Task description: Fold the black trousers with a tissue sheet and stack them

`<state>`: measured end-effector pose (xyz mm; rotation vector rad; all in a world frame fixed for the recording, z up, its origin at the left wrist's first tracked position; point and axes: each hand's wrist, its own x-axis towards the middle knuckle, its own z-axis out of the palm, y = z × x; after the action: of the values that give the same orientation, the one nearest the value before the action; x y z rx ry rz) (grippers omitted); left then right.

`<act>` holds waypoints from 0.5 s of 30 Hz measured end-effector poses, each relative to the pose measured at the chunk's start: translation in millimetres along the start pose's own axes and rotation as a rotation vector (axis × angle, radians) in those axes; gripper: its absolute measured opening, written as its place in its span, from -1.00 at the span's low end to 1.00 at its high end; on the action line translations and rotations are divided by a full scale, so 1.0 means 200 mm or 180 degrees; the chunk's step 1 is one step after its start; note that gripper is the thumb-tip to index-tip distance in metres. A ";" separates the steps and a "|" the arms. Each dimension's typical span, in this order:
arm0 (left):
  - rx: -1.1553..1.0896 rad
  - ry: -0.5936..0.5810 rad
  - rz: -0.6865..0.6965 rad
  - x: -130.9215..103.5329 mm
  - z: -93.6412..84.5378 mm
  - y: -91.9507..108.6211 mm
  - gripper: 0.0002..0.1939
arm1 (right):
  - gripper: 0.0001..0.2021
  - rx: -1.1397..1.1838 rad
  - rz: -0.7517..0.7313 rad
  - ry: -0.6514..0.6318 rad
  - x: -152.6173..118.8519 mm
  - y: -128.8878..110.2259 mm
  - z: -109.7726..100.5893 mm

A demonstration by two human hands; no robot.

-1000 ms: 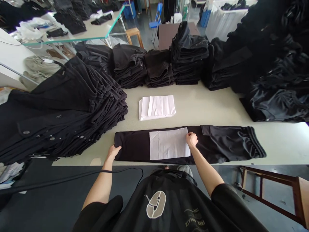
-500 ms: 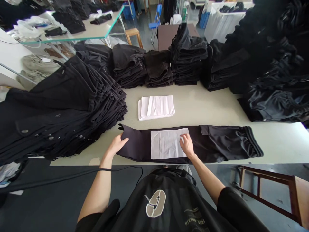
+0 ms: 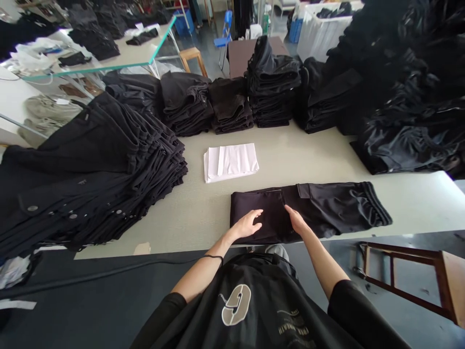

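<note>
A pair of black trousers (image 3: 327, 206) lies lengthwise along the near table edge, its elastic waistband (image 3: 378, 203) at the right. The hem end is folded over toward the middle, making a doubled panel (image 3: 269, 208). Only a thin pale edge shows at the top of the fold; the white paper sheet is otherwise hidden underneath. My left hand (image 3: 247, 226) rests on the folded panel with fingers and thumb apart. Beside the fold's right edge, my right hand (image 3: 297, 222) touches the cloth with its fingers stretched out.
Beyond the trousers lies a stack of white paper sheets (image 3: 232, 161) on the pale table (image 3: 174, 213). A large pile of black garments (image 3: 109, 169) covers the left side. Folded black stacks (image 3: 272, 92) line the back, and more dark garments (image 3: 414, 140) heap at right. A wooden stool (image 3: 403, 278) stands below.
The hem end of the trousers has been folded rightward over the white paper sheet, covering it. My left hand has moved right with it; my right hand has shifted slightly right, off the paper.
</note>
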<state>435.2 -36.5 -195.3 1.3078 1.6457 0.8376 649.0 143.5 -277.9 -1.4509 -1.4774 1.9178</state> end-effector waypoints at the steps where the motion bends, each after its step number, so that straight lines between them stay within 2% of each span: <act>1: 0.0100 0.0059 -0.0084 -0.02 0.01 -0.06 -0.44 | -0.70 -0.0437 -0.0151 0.0128 0.00 0.01 -0.01; 4: 0.0485 0.0270 -0.0303 -0.06 0.01 -0.22 -0.53 | -0.78 -0.1338 -0.0407 0.0447 0.03 0.02 -0.01; 6: 0.0857 0.0458 -0.0368 -0.07 0.03 -0.29 -0.55 | -0.81 -0.1475 -0.0485 0.0575 0.05 0.01 0.01; 9: 0.1445 0.0676 -0.0479 -0.07 0.08 -0.35 -0.56 | -0.86 -0.1692 -0.0518 0.0735 0.08 -0.02 0.05; 13: 0.2104 0.0760 -0.0529 -0.04 0.14 -0.37 -0.55 | -0.56 -0.2033 -0.0551 0.1047 0.05 -0.04 0.11; 15: 0.2300 0.0734 -0.0417 -0.03 0.15 -0.37 -0.55 | -0.51 -0.2503 -0.0654 0.1157 0.00 -0.04 0.14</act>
<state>433.6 -58.7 -272.7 1.5879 2.3158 0.3151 623.0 132.3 -272.8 -1.7216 -2.1895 0.8944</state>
